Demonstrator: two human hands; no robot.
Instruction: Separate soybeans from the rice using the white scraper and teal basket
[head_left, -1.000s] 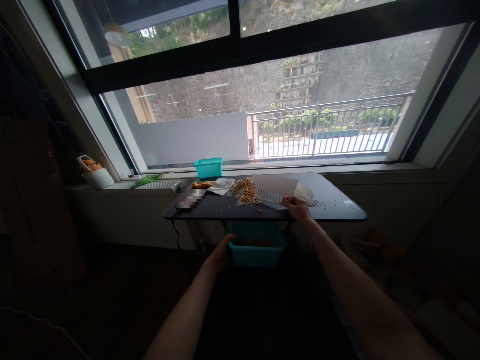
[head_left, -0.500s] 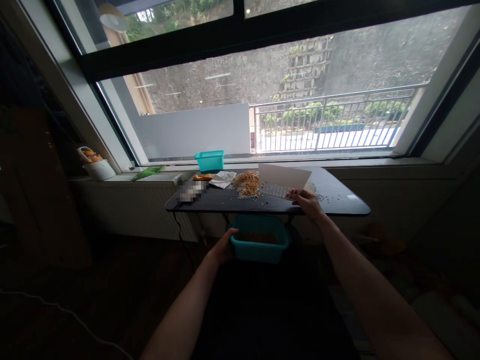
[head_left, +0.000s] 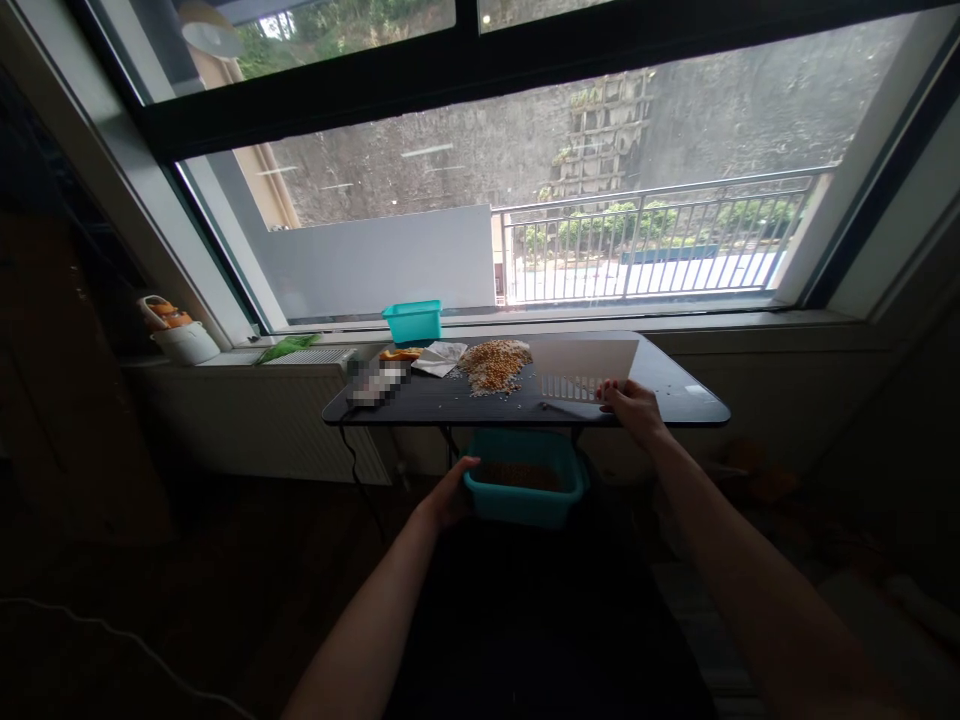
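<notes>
My left hand (head_left: 450,496) grips the left side of a teal plastic tub (head_left: 525,507), its thumb over the rim. Brownish grain (head_left: 521,476) covers the tub's bottom, too dark to name. The tub is below the table's front edge, near my lap. With its fingers closed, my right hand (head_left: 634,408) pinches the lower right corner of a white slotted card (head_left: 585,360), over the right half of the dark table (head_left: 420,407). The slots run along the card's lower edge. Left of it lies a heap of yellow corn kernels mixed with paler grains (head_left: 495,366).
A crumpled white paper (head_left: 440,358) and an orange-yellow item (head_left: 400,354) lie left of the heap. A second teal tub (head_left: 412,320) stands at the windowsill. A radiator (head_left: 292,420) is at the left, with a white pot (head_left: 186,343) above it. A cable (head_left: 127,636) crosses the floor.
My right hand has moved the slotted card rightward, away from the corn heap, whose right side now shows. My left hand still holds the tub. The view has shifted slightly.
</notes>
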